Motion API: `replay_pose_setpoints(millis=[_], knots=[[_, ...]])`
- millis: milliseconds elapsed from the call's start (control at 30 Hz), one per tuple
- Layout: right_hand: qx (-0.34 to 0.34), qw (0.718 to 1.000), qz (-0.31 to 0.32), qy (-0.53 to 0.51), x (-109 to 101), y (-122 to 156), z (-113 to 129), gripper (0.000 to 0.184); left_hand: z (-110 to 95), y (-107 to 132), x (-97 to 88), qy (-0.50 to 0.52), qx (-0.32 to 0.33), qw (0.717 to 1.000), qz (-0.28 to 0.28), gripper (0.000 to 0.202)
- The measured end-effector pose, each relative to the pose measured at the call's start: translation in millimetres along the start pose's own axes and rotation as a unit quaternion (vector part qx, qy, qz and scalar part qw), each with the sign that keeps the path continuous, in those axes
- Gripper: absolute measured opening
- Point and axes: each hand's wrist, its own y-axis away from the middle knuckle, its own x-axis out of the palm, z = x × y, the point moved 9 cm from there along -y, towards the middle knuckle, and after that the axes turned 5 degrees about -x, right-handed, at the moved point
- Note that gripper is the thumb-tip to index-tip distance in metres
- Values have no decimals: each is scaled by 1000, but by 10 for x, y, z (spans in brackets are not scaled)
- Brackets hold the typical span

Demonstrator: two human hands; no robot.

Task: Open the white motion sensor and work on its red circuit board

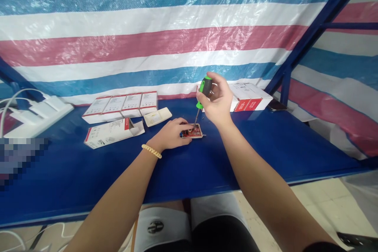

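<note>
My right hand point(218, 104) is closed around a screwdriver point(203, 93) with a green and black handle, held upright. Its tip touches a small red circuit board in a cream casing point(193, 132) lying on the blue table point(265, 145). My left hand point(171, 134), with a yellow coil band on the wrist, rests on the table and pinches the left side of that board. A cream cover piece point(158, 117) lies just behind the left hand.
An opened white and red box point(113, 132) lies to the left, with a row of similar boxes point(121, 106) behind it. More boxes point(251, 98) sit at the back right. A white power strip point(38, 112) with cables is far left. A striped tarp hangs behind.
</note>
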Motion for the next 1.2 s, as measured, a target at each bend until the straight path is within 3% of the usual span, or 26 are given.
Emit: replay_pose_setpoints(millis=[400,767,1200], knots=[[1,1000,0,-3,-8,8,1,50,-9,-1,-5,0,-4,1000,-1,47],[-1,999,51,-8,77,-10,126,51,3,0,18,-18,10,1000,-4,46],[0,1000,18,0,-11,-10,-11,50,-19,1,6,-16,6,1000,4,50]])
